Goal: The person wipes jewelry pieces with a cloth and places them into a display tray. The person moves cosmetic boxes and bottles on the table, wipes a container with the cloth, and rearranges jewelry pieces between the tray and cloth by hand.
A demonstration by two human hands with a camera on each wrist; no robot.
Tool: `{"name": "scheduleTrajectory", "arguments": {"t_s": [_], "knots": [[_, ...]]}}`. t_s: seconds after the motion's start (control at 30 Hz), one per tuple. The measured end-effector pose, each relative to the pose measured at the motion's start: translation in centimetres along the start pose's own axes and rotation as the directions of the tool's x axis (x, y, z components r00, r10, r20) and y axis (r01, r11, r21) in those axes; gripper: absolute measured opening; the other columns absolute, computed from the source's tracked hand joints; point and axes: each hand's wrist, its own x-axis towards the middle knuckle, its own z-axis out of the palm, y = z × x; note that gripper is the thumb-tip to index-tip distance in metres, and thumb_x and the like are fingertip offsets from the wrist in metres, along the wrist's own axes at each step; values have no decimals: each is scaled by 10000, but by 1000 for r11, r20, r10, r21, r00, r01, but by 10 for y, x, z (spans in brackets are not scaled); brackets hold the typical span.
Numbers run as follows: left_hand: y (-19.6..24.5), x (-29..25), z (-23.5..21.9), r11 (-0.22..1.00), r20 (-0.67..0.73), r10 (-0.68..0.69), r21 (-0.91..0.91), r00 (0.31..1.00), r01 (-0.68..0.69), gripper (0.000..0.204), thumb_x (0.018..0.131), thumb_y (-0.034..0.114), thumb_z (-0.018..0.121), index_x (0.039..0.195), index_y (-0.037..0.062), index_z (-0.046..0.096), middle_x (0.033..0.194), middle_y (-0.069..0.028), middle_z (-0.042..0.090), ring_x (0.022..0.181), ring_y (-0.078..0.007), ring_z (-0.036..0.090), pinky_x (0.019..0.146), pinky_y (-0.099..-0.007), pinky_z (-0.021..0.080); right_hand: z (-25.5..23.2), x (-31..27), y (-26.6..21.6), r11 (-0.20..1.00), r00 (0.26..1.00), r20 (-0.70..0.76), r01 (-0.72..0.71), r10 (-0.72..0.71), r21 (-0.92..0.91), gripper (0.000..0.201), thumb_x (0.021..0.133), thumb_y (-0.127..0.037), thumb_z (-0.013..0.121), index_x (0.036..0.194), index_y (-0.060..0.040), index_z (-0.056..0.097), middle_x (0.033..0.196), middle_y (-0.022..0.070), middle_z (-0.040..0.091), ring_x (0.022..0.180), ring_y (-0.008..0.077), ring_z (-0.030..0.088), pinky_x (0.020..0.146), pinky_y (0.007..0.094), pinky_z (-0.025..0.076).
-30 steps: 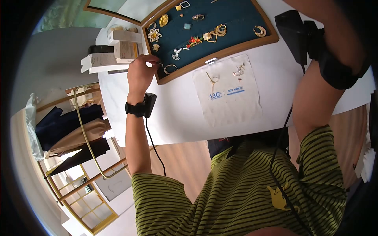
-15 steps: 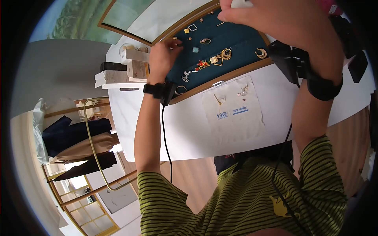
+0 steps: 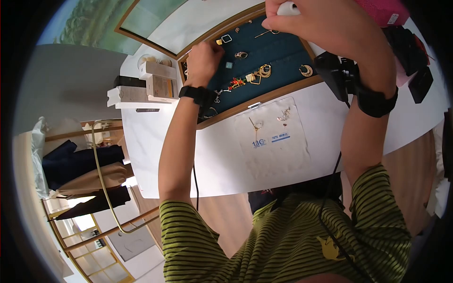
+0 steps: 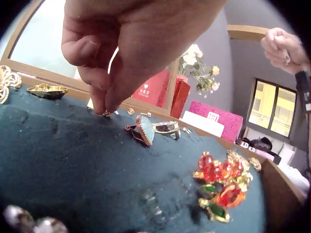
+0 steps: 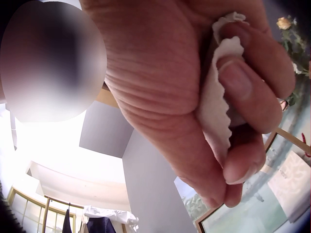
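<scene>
My left hand (image 3: 203,63) is over the left part of a wooden jewelry box (image 3: 264,101) lined with dark teal fabric. In the left wrist view, its thumb and finger pinch a small gold stud (image 4: 107,113) low at the lining. Close by are a turquoise square ring (image 4: 145,130) and a red beaded piece (image 4: 223,177). Above the box's far right side, my right hand (image 3: 325,28) grips a folded white cloth (image 5: 214,111) with a scalloped edge. An open-square earring (image 3: 226,38) lies just beyond the left fingers.
On the white table (image 3: 212,165), a pale printed cloth (image 3: 273,155) carries several small jewelry pieces. White cartons (image 3: 132,96) stand left of the box, whose glazed lid (image 3: 151,23) is raised behind. A pink box (image 3: 387,12) and black items (image 3: 420,85) are at the right.
The left hand has gone from the box's near left corner farther back and inward over the lining. My right hand has come into view above the box with the white cloth.
</scene>
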Motion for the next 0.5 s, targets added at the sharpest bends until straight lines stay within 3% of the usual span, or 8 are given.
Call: {"name": "scheduleTrajectory", "arguments": {"t_s": [0.13, 0.2, 0.23, 0.3, 0.43, 0.5], "knots": [[-1, 1, 4, 1000, -24, 5, 6, 1000, -5, 137, 791, 198, 717, 897, 121, 758, 870, -169, 706, 850, -357, 675, 782, -441, 542, -5, 7, -6, 996, 988, 138, -65, 73, -61, 216, 795, -198, 656, 823, 9, 709, 844, 176, 653, 947, 308, 576, 842, 361, 456], [-3, 3, 6, 1000, -19, -1, 18, 1000, 2, 144, 794, 195, 718, 892, 95, 753, 870, -179, 701, 850, -361, 672, 786, -442, 541, 0, 7, -4, 992, 999, 35, 19, -15, -127, 215, 792, -201, 667, 816, 9, 709, 803, 180, 656, 873, 311, 606, 795, 364, 474], [-5, 2, 7, 1000, -29, -13, -3, 999, 13, 144, 794, 195, 718, 892, 95, 753, 870, -179, 701, 850, -361, 672, 786, -442, 541, 0, 12, -1, 989, 998, 51, 36, -29, -141, 215, 792, -201, 667, 816, 9, 709, 803, 180, 656, 873, 311, 606, 795, 364, 474], [-8, 1, 10, 998, -46, 63, -26, 997, -64, 148, 796, 188, 719, 888, 77, 748, 875, -188, 698, 851, -367, 669, 782, -443, 542, 0, 26, 5, 983, 951, 256, -184, 174, 13, 234, 790, -207, 675, 816, 24, 704, 766, 190, 657, 781, 313, 631, 733, 371, 490], [-12, 2, 14, 996, -84, 40, -73, 996, -46, 143, 800, 174, 716, 866, 49, 737, 851, -214, 686, 840, -388, 664, 778, -454, 538, 14, 25, 14, 992, 970, 216, -123, 113, 34, 213, 771, -179, 672, 792, 32, 697, 737, 213, 651, 713, 343, 641, 687, 397, 501], [-17, 1, 15, 995, -120, 62, -75, 991, -71, 139, 810, 165, 704, 856, 36, 729, 836, -221, 681, 831, -392, 663, 775, -454, 537, 23, 22, 24, 998, 990, 143, 16, -7, -64, 206, 849, -211, 709, 824, -9, 673, 705, 66, 622, 611, 146, 556, 542, 303, 400]]}}
